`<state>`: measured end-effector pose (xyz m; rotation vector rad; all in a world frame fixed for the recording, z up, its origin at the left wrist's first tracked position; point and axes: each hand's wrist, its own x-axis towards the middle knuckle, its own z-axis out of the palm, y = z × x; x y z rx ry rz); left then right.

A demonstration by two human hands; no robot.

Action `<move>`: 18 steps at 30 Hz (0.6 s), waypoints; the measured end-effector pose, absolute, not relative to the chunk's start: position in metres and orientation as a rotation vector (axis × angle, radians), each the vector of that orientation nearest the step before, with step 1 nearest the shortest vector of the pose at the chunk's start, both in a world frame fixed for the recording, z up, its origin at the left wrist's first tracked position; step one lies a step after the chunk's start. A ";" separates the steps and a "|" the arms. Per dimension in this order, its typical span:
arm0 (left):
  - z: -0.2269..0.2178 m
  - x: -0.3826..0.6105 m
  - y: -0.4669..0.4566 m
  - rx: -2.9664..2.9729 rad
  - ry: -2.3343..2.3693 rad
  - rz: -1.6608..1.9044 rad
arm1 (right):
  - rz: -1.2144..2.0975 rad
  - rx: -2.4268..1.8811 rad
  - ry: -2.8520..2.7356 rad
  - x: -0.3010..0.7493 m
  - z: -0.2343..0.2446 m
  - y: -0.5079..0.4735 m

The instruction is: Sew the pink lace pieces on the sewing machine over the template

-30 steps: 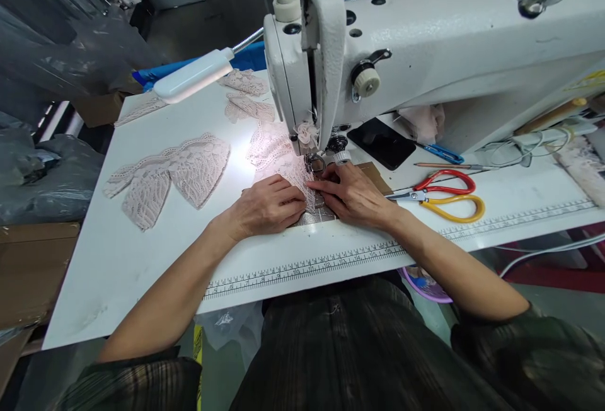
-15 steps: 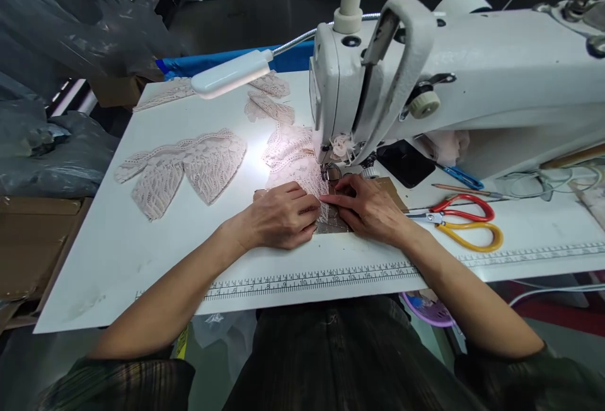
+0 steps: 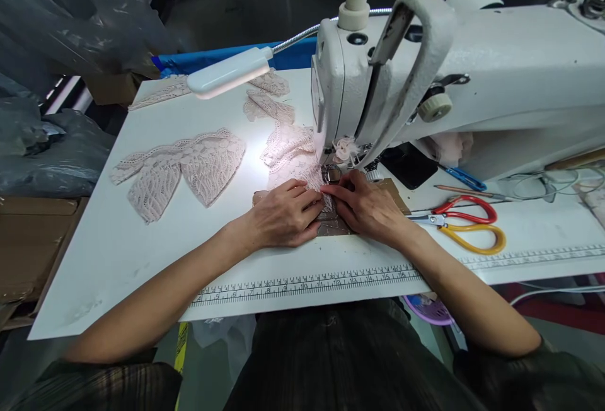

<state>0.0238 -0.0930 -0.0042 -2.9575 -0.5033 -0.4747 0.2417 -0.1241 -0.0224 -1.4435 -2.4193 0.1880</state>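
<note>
A pale pink lace piece (image 3: 293,159) lies under the needle area (image 3: 331,173) of a white sewing machine (image 3: 454,77). My left hand (image 3: 283,214) rests on the lace just left of the presser foot, fingers curled and pressing the fabric down. My right hand (image 3: 366,204) lies on the lace's right edge beside the foot, fingertips pinched together on the fabric. The fingertips of both hands meet in front of the needle.
More pink lace pieces lie at the left (image 3: 184,168) and at the back (image 3: 265,103). A gooseneck lamp (image 3: 229,74) shines on the white table (image 3: 118,253). Red scissors (image 3: 466,209) and yellow scissors (image 3: 472,237) lie right of my hand, near a dark phone (image 3: 409,165) and a pencil (image 3: 466,191).
Both hands have stayed on the lace at the needle with only slight shifts. My head has moved, so the machine looms larger and further right in view.
</note>
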 end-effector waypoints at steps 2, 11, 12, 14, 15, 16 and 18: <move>-0.003 0.024 -0.092 -2.950 -0.516 -0.449 | 0.182 -1.476 -2.419 0.242 -0.022 -0.124; -0.007 0.024 -0.086 -2.940 -0.525 -0.476 | 0.302 -1.368 -2.368 0.248 -0.024 -0.127; -0.008 0.024 -0.086 -2.942 -0.529 -0.475 | 0.298 -1.377 -2.368 0.248 -0.024 -0.126; -0.007 0.024 -0.084 -2.943 -0.539 -0.469 | 0.295 -1.370 -2.377 0.248 -0.023 -0.126; -0.007 0.024 -0.084 -2.940 -0.542 -0.462 | 0.293 -1.356 -2.381 0.248 -0.023 -0.126; -0.007 0.024 -0.084 -2.934 -0.542 -0.450 | 0.288 -1.340 -2.384 0.248 -0.023 -0.126; -0.006 0.023 -0.084 -2.922 -0.550 -0.416 | 0.269 -1.321 -2.386 0.248 -0.022 -0.126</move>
